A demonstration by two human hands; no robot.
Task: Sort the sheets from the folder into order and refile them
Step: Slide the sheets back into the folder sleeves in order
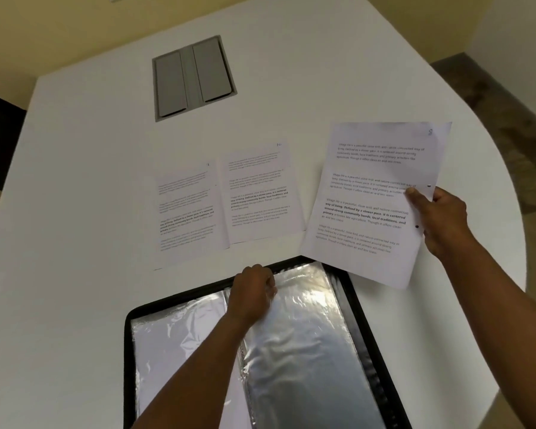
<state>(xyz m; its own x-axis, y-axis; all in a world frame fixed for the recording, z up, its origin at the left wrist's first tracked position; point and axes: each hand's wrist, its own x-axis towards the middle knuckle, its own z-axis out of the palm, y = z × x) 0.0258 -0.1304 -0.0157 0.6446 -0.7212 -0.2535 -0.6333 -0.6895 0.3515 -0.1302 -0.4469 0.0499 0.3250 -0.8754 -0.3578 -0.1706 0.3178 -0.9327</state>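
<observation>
- White rounded table (75, 181): two printed white sheets (229, 196) flat, side by side.
- Right hand (440, 218) pinches third printed sheet (372, 199) at its right edge, long axis pointing away.
- Left hand (254, 292) grips a clear sleeve of the black-rimmed folder (361, 311), nearest the person.

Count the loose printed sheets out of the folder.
3: two lie side by side on the table, left sheet and middle sheet; the right hand holds the third. Stacked sheets may hide.

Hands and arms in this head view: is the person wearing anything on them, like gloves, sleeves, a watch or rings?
Nothing worn shows. The left hand and right hand are both bare, without gloves, and both forearms are uncovered as far as the picture's edge. No sleeve, watch, bracelet or ring is visible.
</observation>
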